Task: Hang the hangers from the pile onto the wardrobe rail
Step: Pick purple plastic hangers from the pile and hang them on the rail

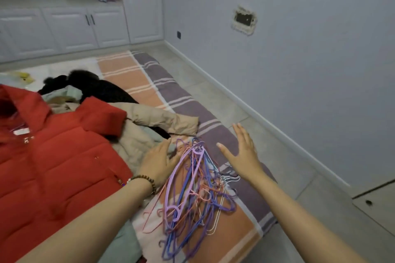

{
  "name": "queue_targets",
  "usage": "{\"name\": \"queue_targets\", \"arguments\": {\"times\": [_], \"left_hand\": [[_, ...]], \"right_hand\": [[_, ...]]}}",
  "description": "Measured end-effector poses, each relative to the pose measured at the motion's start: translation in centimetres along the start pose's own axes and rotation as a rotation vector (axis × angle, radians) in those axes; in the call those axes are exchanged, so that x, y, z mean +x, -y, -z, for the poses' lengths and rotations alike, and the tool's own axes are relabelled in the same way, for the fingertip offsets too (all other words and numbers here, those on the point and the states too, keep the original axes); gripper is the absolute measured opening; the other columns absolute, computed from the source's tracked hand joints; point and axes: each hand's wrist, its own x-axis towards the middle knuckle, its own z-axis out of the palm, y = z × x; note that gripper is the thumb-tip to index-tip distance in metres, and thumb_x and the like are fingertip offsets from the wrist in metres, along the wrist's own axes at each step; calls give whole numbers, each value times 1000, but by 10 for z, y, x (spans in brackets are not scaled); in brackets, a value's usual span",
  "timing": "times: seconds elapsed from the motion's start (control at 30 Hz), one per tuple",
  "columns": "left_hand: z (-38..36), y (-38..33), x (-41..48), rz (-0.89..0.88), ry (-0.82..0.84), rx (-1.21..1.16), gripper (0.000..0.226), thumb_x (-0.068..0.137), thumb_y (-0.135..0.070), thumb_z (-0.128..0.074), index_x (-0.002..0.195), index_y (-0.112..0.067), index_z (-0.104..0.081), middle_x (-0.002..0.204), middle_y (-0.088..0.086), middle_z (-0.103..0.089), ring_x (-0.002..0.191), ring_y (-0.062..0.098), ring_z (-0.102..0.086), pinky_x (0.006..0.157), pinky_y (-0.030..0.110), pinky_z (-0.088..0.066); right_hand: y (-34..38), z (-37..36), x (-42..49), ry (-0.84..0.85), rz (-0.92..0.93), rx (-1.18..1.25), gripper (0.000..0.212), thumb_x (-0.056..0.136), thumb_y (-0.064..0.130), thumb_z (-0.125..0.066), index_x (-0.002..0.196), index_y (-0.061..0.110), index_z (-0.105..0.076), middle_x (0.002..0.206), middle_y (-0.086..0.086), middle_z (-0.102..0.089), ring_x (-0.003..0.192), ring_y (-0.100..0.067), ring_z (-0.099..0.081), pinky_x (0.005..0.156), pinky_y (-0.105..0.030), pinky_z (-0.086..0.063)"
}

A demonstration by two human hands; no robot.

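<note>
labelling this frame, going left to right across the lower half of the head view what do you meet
red jacket → left hand → pile of hangers → right hand → grey floor tiles

Left hand [159, 163]: centre of frame, palm down, fingers extended and slightly spread; forearm enters from lower left; beaded bracelet [147, 180] on wrist. Right hand [243, 151]: right of centre, open, fingers splayed toward upper frame, thumb pointing left; bare forearm enters from lower right. Both empty.
</note>
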Motion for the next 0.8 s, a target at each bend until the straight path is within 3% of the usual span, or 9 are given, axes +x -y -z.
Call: {"name": "queue_targets", "arguments": {"times": [0.17, 0.37, 0.6, 0.67, 0.8], "left_hand": [[-75, 62, 13, 129, 62, -6, 59, 92, -51, -39, 143, -21, -32, 150, 2, -35, 134, 22, -37, 108, 36, -34], [-150, 103, 14, 235, 127, -24, 58, 93, -51, -39, 144, -26, -29, 145, 1, -41, 128, 23, -44, 101, 37, -41], [-216, 141, 8, 372, 191, -167, 51, 92, -48, -42, 137, -25, -38, 141, 4, -46, 123, 26, -47, 102, 39, -40], [-228, 149, 7, 413, 234, -151, 48, 91, -49, -43, 132, -23, -42, 135, 6, -50, 116, 27, -52, 98, 39, -43], [-246, 157, 5, 479, 334, -166, 54, 93, -44, -44, 138, -16, -36, 138, 9, -48, 122, 28, -48, 100, 33, -40]], "right_hand": [[-53, -98, 12, 166, -98, 140, 84, 83, 54, -58, 150, 26, -14, 159, 7, -6, 146, -15, -8, 119, -39, -15], [-104, -189, 9, 335, -251, 295, 84, 84, 46, -63, 149, 22, -16, 158, 2, -11, 145, -18, -14, 117, -37, -17], [-142, -265, 2, 499, -510, 572, 85, 82, 34, -69, 149, 19, -18, 156, -5, -23, 140, -23, -29, 111, -40, -33], [-145, -278, -1, 536, -572, 637, 82, 84, 29, -68, 148, 17, -19, 154, -5, -26, 138, -23, -32, 106, -35, -35], [-142, -297, -3, 512, -659, 757, 74, 86, 15, -66, 147, 15, -23, 152, -3, -31, 134, -22, -37, 96, -27, -36]]}}
